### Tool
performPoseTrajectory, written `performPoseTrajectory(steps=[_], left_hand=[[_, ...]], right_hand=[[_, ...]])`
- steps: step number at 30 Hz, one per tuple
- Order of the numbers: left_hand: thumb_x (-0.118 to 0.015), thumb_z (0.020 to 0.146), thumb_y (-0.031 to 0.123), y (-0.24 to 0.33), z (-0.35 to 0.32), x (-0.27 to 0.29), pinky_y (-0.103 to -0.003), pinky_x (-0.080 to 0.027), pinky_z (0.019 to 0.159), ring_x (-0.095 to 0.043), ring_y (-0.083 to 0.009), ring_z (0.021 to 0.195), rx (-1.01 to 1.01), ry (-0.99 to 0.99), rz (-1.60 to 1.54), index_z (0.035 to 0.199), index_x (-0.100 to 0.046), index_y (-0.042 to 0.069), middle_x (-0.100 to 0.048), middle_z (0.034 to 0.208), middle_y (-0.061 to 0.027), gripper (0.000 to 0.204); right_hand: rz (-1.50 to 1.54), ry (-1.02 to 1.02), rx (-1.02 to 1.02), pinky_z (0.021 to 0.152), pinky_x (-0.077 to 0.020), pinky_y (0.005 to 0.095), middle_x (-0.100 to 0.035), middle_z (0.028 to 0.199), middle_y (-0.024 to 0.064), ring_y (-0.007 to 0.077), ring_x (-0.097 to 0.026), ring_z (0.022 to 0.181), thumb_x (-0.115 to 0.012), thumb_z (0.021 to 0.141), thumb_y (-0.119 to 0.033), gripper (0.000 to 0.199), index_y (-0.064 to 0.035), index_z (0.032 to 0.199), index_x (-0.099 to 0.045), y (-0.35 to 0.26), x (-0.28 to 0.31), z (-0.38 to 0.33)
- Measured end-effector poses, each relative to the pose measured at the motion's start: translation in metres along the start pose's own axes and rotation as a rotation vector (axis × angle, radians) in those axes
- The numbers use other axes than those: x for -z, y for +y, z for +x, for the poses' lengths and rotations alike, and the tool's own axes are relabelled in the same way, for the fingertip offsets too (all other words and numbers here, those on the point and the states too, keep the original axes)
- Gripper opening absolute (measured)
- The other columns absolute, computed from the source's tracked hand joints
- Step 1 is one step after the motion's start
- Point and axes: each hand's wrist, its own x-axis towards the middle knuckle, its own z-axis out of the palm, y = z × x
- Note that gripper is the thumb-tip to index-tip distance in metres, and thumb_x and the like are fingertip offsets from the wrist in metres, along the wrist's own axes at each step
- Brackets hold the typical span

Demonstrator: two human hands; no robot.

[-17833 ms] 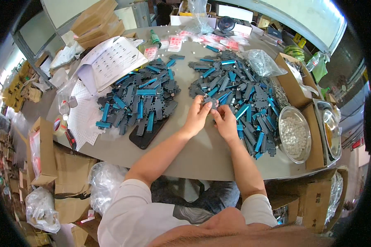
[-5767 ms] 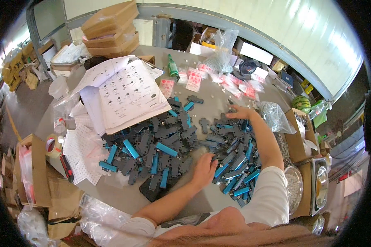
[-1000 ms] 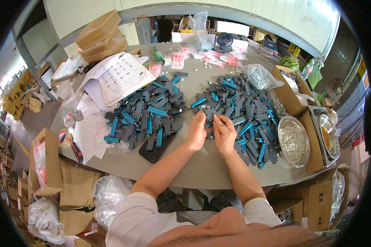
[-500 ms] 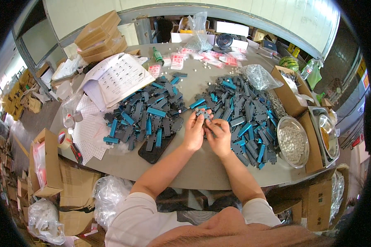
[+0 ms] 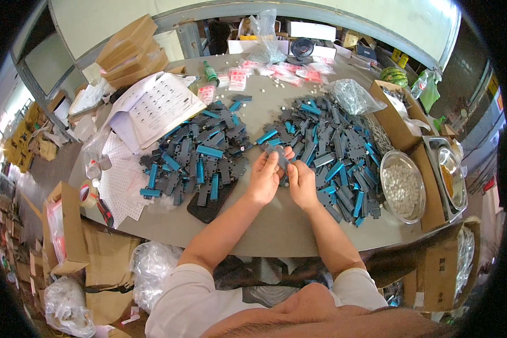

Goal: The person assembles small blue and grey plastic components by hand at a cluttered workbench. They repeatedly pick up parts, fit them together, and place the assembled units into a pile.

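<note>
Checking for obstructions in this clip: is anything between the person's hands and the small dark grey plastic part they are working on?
Nothing visible. The left hand and right hand both already hold the small dark grey plastic part above the grey table.

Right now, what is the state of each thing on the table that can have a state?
left hand: closed on the grey part, together with the right.
right hand: closed on the same part.
grey part: held above the table.
metal bowl: upright, holding small white pieces.
printed sheet: lying open, flat.
tape roll: lying flat at the table edge.
small fan: standing upright.
</note>
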Motion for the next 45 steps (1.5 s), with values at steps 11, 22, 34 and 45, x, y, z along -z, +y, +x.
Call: performPoseTrajectory(steps=[11, 22, 34, 45], left_hand=[[-0.056, 0.092, 0.017, 0.085, 0.030, 0.025, -0.030, -0.053, 0.083, -0.063, -0.0216, 0.092, -0.282, 0.497, -0.122, 0.105, -0.050, -0.001, -0.061, 0.101, -0.0106, 0.023], [-0.066, 0.079, 0.015, -0.003, 0.008, 0.020, -0.039, -0.050, 0.075, -0.063, -0.0331, 0.087, -0.341, -0.213, 1.771, 0.107, -0.059, 0.001, -0.065, 0.101, -0.0177, 0.032], [-0.057, 0.093, 0.013, 0.021, 0.009, 0.013, -0.026, -0.055, 0.068, -0.065, -0.0161, 0.076, 0.117, 0.034, 0.722, 0.109, -0.057, -0.003, -0.062, 0.094, -0.0072, 0.023], [-0.052, 0.092, 0.005, 0.012, 0.003, 0.015, -0.031, -0.054, 0.085, -0.064, -0.0248, 0.094, 0.381, -0.044, 0.257, 0.116, -0.051, -0.011, -0.059, 0.111, -0.0168, 0.029]], right_hand=[[-0.481, 0.210, 0.002, 0.069, -0.0484, 0.0459, -0.061, 0.084, 0.0182, 0.0376, -0.059, 0.077, -0.059, 0.082, -0.009, 0.007, -0.0024, 0.083, -0.061, 0.027, 0.047, 0.022], [-0.771, -0.595, -0.450, 0.078, -0.0498, 0.0432, -0.064, 0.103, 0.0141, 0.0352, -0.061, 0.092, -0.087, 0.050, -0.023, 0.068, -0.0072, 0.106, -0.052, 0.018, 0.100, 0.008], [0.409, -0.155, -0.342, 0.054, -0.0372, 0.0224, -0.055, 0.069, -0.0016, 0.0070, -0.047, 0.060, -0.069, 0.081, -0.008, 0.013, -0.0030, 0.090, -0.062, 0.007, 0.076, 0.019], [0.900, -0.145, -0.336, 0.070, -0.0470, 0.0230, -0.061, 0.087, 0.0014, 0.0102, -0.057, 0.078, -0.061, 0.088, -0.004, 0.008, -0.0037, 0.095, -0.057, 0.007, 0.060, 0.019]])
